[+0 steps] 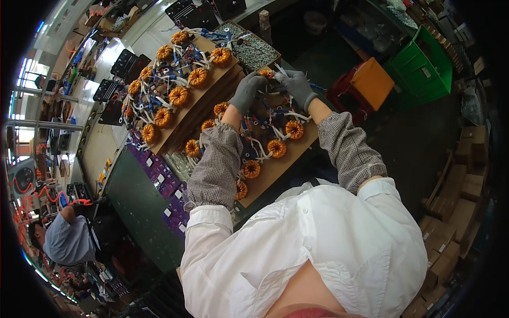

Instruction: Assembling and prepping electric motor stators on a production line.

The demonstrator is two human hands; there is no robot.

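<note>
Gloved L hand (249,91), fingers curled nr. orange coil (265,73), grip unclear; R hand (297,88) fingers pinch white lead (281,69), w/ other coils (276,149) on cardboard (268,173) below.

Bright windows (22,106) along left edge; light strips (40,275) at lower left. Floor (405,140) dark at right. Red stool (342,91) near green crate (432,74); brown boxes (453,193) stacked along right side.

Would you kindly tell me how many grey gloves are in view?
2 grey gloves: one on the left hand, one on the right hand, both near an orange coil.
</note>
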